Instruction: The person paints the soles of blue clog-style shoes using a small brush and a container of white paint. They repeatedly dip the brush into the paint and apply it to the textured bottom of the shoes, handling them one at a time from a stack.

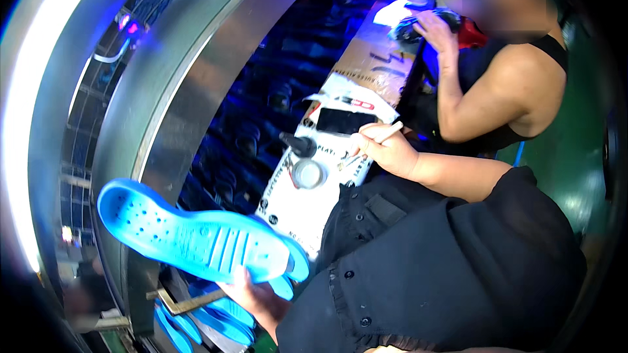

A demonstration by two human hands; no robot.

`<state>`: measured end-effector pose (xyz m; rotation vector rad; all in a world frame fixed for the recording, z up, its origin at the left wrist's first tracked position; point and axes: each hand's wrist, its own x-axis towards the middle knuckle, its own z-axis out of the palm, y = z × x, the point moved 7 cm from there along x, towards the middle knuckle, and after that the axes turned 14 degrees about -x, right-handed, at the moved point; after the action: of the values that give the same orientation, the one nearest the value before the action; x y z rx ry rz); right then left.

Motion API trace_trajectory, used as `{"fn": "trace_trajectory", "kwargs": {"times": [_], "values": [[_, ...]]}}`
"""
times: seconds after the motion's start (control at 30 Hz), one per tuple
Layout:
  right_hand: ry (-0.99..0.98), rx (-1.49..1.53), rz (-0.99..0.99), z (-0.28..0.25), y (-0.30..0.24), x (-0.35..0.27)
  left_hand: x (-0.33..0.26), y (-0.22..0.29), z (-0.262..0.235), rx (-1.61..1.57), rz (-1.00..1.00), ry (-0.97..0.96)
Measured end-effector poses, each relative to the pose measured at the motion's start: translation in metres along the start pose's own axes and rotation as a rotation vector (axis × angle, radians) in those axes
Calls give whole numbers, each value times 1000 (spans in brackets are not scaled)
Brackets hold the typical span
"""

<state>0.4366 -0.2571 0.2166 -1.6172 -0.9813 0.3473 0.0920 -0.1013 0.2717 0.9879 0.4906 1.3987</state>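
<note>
My left hand (254,295) is closed on the heel end of a bright blue shoe sole (196,235), its thumb over the near edge. The sole is held up at the left, its ridged and dotted face showing, toe end to the far left. Over the white printed board, my right hand (391,150) pinches a slim white-handled tool (392,132); its kind and tip are hard to make out. Beside it stand a small round cup (309,173) with pale contents and a black pointed-nozzle bottle (298,144). A dark phone (345,121) lies just beyond.
A conveyor (261,101) with dark shoe-like shapes runs along the far side, beside a curved metal housing (196,85). More blue soles (222,320) sit low at the left by a metal bar (190,302). A co-worker (504,85) handles a dark item at the upper right.
</note>
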Motion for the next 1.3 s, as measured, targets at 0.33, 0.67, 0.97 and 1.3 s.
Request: {"fn": "trace_trajectory", "kwargs": {"times": [0.33, 0.67, 0.97, 1.3], "values": [[305, -20, 220, -116, 43, -60, -4, -23, 21, 68, -81, -21], [305, 86, 206, -119, 37, -66, -7, -11, 15, 120, -85, 47], [299, 81, 252, -133, 36, -59, -11, 4, 18, 196, -74, 81], [376, 72, 350, -145, 33, -85, -6, -2, 9, 142, -110, 14]]}}
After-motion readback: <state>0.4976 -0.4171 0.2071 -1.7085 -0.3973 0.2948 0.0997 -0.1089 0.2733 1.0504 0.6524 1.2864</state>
